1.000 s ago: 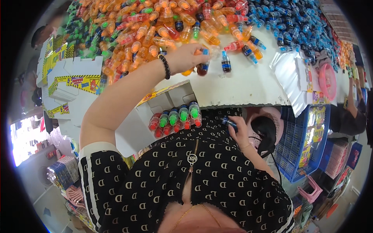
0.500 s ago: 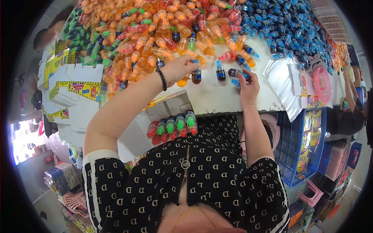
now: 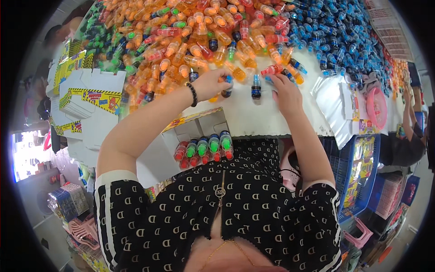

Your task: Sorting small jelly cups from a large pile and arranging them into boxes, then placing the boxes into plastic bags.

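Note:
My left hand (image 3: pixel 214 86) is closed on a small dark bottle (image 3: pixel 227 85) with a blue cap, over the white table near the edge of the bottle pile. To its right, another blue-capped dark bottle (image 3: pixel 256 92) lies apart, between my hands. My right hand (image 3: pixel 287 94) curls, palm down, over a blue-capped bottle mostly hidden under the fingers; only a bit of blue shows. Below my left forearm, an open cardboard box (image 3: pixel 192 131) rests tilted at the table's near edge. Rows of small bottles with green caps (image 3: pixel 214 146) and red caps (image 3: pixel 205 159) fill its lower part.
A large heap of orange, red and green bottles (image 3: pixel 199 27) covers the far table; blue-capped ones (image 3: pixel 335 36) pile at the right. Flattened printed cartons (image 3: pixel 90 102) stack at left. A pink basket (image 3: pixel 377 108) and a blue crate (image 3: pixel 358 172) stand at right.
My right hand has turned palm down and moved slightly up, covering the blue-capped bottles seen at its fingers before. My left hand's bottle has shifted slightly and is more covered by the fingers.

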Demonstrator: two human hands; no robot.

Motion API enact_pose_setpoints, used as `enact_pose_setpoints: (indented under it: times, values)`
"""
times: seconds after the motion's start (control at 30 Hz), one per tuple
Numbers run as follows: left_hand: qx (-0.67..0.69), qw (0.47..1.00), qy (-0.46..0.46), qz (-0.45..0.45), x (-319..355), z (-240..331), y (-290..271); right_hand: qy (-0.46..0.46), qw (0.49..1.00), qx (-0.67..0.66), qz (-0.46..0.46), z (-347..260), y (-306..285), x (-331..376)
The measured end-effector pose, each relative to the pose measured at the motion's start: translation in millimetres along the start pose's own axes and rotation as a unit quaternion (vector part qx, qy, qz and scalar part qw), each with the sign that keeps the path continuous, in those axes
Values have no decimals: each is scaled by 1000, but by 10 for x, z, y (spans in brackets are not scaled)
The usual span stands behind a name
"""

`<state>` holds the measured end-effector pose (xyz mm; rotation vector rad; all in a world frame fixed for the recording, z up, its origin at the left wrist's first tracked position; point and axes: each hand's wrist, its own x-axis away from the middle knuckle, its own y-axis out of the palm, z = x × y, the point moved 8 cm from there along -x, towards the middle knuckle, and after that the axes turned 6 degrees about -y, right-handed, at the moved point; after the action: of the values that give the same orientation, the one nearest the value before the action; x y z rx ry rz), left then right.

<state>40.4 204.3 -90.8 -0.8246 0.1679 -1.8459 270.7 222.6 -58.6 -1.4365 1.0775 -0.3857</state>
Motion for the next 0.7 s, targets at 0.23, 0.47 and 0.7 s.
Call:
enact_pose_setpoints:
  times: [0.23,0.47,0.7]
  values:
    - [84,994,-46,-59,-297,49,254,145,958,-93,-231,132,107,-269]
    - [125,988,-73,-52,-398,-3,395,144,796,-519,-274,39,670,-51]
    - [228,972,-27,-52,933,349,-245,181,697,-662,-209,-813,105,28]
